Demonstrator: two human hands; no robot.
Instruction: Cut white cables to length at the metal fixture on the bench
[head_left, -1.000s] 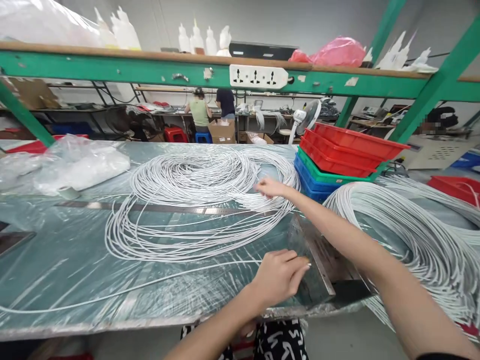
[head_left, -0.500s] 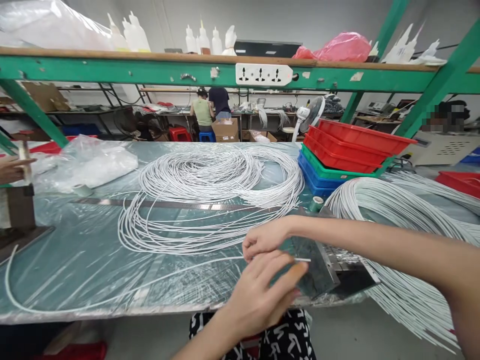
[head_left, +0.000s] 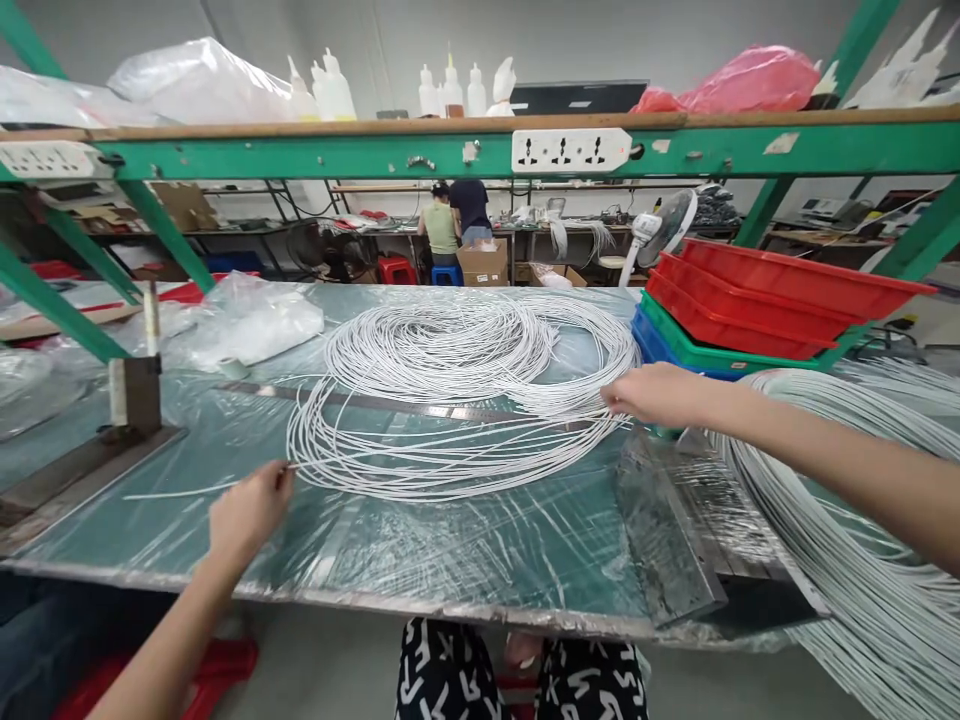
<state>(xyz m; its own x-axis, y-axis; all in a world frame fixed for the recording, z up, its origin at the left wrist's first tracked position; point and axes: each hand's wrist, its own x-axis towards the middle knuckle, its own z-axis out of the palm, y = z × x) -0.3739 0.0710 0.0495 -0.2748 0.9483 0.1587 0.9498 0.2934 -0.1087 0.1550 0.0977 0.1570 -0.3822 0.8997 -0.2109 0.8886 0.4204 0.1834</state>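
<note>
A big loose coil of white cable [head_left: 457,370] lies on the green, plastic-covered table [head_left: 465,545], over a long steel ruler [head_left: 420,406]. My left hand [head_left: 247,510] is closed in a pinch on a strand of that cable near the table's front left. My right hand [head_left: 656,392] rests on the coil's right edge with its fingers closed on cable strands. A dark metal cutter plate [head_left: 675,540] sits at the front right corner.
Stacked red, green and blue trays [head_left: 765,300] stand at the right. A second cable bundle [head_left: 840,520] hangs off the right edge. A metal post on a base [head_left: 135,395] and plastic bags [head_left: 247,320] are at left. Two people work at a far bench [head_left: 457,220].
My left hand moved from the cutter plate far to the left, drawing a cable strand along. My right hand moved back up to the coil's right edge. The view shifted left.
</note>
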